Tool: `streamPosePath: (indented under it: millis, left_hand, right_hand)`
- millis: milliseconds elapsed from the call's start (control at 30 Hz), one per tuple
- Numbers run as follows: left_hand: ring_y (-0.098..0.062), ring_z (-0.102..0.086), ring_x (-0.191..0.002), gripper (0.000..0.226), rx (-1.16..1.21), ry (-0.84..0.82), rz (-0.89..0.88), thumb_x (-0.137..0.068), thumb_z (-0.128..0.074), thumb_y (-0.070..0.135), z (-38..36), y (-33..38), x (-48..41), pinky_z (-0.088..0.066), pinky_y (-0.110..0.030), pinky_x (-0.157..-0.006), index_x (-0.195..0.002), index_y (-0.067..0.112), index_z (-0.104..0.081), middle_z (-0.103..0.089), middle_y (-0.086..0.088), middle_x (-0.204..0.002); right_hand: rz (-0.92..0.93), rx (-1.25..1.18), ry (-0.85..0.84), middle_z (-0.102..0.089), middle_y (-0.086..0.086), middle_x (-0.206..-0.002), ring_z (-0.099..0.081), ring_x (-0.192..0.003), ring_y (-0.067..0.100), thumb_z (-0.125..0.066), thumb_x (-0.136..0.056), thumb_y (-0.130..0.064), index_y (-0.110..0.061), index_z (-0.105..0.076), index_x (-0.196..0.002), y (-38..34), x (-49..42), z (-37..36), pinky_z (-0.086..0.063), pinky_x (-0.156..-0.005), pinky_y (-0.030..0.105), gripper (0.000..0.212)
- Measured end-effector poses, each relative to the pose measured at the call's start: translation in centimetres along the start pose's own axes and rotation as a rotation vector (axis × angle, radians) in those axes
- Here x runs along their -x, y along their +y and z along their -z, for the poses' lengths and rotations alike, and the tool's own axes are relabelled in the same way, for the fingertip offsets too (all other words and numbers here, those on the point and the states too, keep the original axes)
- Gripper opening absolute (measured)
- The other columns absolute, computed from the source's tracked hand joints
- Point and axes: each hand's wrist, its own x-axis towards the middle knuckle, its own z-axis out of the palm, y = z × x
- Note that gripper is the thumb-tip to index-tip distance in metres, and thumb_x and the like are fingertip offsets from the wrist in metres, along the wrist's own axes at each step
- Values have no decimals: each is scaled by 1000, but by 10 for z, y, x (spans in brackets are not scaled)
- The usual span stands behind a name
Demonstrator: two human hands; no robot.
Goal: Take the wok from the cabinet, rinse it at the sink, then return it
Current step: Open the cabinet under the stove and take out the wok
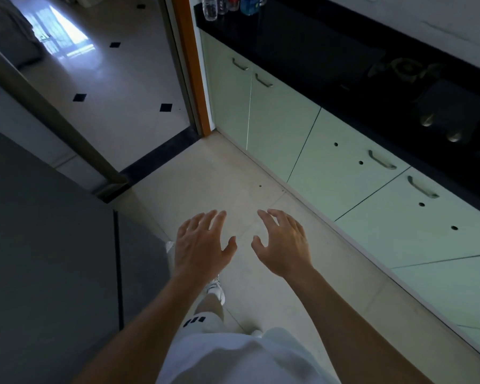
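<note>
My left hand (203,242) and my right hand (281,242) are held out side by side over the beige kitchen floor, palms down, fingers spread and relaxed, holding nothing. To the right runs a row of pale green cabinet doors (344,162) with metal handles (381,159), all closed. No wok and no sink are in view.
A black countertop (316,51) tops the cabinets, with a dark gas hob (441,112) and several plastic bottles (219,6) at its far end. A grey appliance front (47,259) stands to the left. An open doorway with an orange frame (191,65) leads to a tiled room.
</note>
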Motion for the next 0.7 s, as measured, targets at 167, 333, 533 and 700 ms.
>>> streamPosePath:
  millis: [167, 333, 533, 700]
  left_hand:
    - [-23, -50, -132, 66, 11, 14, -21, -87, -43, 59, 9, -31, -77, -43, -43, -107, -143, 23, -43, -52, -2, -146]
    - [-22, -49, -132, 66, 3, 18, -44, -88, -46, 58, 30, -75, -163, -41, -41, -106, -144, 23, -42, -52, -2, -146]
    - [-22, -50, -131, 67, -2, 13, -39, -87, -44, 58, 49, -133, -260, -43, -41, -105, -144, 22, -42, -53, -1, -144]
    - [-22, -49, -131, 68, 3, -13, -41, -88, -44, 58, 54, -156, -313, -44, -42, -105, -145, 22, -41, -53, -1, -145]
  right_hand:
    - [-17, 17, 6, -56, 7, -143, -52, -133, 27, -57, -87, -42, -21, -52, -144, -16, -74, 0, -35, -114, 44, 61]
    - [-50, 37, 0, -56, 7, -143, -51, -132, 27, -56, -86, -43, -21, -52, -144, -44, -164, 6, -34, -114, 43, 62]
    - [-80, 23, 12, -59, 9, -139, -53, -129, 31, -59, -85, -39, -20, -56, -140, -73, -261, 11, -36, -111, 44, 58]
    - [-121, 6, -18, -58, 9, -140, -53, -130, 30, -56, -84, -40, -20, -56, -140, -77, -314, 9, -36, -111, 44, 60]
